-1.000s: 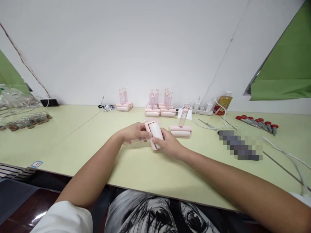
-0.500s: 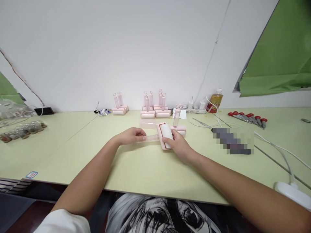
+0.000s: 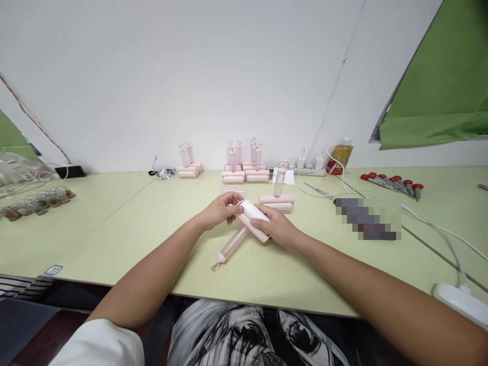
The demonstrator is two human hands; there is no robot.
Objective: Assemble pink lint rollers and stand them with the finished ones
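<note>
A pink lint roller (image 3: 254, 211) with a white roll is held at a slant over the table. Its clear handle (image 3: 234, 244), ending in a loop, points down toward the near left. My right hand (image 3: 278, 226) is wrapped round the right end of the head, thumb across the roll. At the other end, my left hand (image 3: 224, 209) has thumb and fingers closed on the head's upper left edge. Just behind my right hand, another pink lint roller (image 3: 276, 203) stands with its handle up. A clear pinkish cover (image 3: 233, 188) lies behind my left hand, partly hidden.
Several more lint rollers (image 3: 233, 176) stand along the wall. To the right are a power strip (image 3: 309, 173), a drink bottle (image 3: 340, 156), scissors (image 3: 320, 191), a blurred dark object (image 3: 364, 219) and red-capped tools (image 3: 394, 184). Wrapped items (image 3: 36, 202) lie far left.
The held lint roller has turned, its handle swinging from pointing left to pointing down toward me. My left hand has shifted from the handle's end to the head.
</note>
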